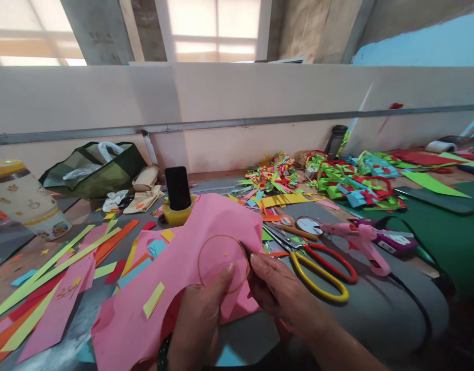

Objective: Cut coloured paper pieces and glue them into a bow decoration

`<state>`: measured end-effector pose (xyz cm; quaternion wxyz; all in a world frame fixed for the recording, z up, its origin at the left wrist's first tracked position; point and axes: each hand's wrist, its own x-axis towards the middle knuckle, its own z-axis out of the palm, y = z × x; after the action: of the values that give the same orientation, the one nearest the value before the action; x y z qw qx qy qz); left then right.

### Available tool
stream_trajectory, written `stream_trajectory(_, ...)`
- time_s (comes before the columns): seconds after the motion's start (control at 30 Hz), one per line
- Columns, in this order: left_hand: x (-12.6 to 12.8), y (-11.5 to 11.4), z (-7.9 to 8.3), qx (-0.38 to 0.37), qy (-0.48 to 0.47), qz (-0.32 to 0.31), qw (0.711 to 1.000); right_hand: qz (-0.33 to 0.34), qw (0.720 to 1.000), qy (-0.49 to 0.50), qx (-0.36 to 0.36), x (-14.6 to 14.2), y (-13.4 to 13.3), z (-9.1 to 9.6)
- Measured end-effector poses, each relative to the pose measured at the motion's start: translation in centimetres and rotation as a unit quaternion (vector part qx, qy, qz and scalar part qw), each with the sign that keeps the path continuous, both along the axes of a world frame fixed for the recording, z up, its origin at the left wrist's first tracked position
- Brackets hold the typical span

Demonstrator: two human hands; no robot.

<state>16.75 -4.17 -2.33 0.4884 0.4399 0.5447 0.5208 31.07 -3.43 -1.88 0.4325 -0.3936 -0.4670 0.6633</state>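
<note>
A large sheet of pink paper [217, 219] with a drawn brown circle is held up in front of me. My left hand [201, 314] grips its lower edge, the thumb pressed on the paper inside the circle. My right hand [277, 283] is closed around what look like small dark scissors [245, 249], their blade at the circle's right edge; the handles are mostly hidden by my fingers. A yellow paper scrap [153, 300] lies on the pink sheet. Just right of my right hand rest large scissors [320, 298] with one yellow and one red handle loop.
A pink glue gun [362, 239] with a black cord lies at right. A phone [178, 188] leans upright in a yellow tape roll [177, 214]. Coloured paper strips [54, 283] and a tumbler [26, 201] are at left. Bundles of cut paper [273, 172] stand near the wall.
</note>
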Motion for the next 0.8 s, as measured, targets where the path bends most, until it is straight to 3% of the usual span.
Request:
stream_trajectory(0.23, -0.7, -0.3, 0.5, -0.032, 0.058, -0.073, 0.995, -0.008, 1.000, -0.001, -0.014, 0.2, -0.1, 0.2)
stream_trajectory(0.53, -1.2, -1.0, 1.2, 0.024, 0.095, -0.062, 0.993, -0.001, 0.999, -0.020, -0.032, 0.2, -0.1, 0.5)
stream_trajectory(0.63, -1.1, -1.4, 1.0, 0.069, 0.114, -0.058, 0.989, 0.011, 0.999, -0.022, -0.031, 0.2, -0.2, 0.5)
stream_trajectory(0.8, -1.3, -1.5, 0.3, 0.077, 0.124, -0.060, 0.987, 0.020, 1.000, -0.010, -0.019, 0.1, -0.3, 0.4)
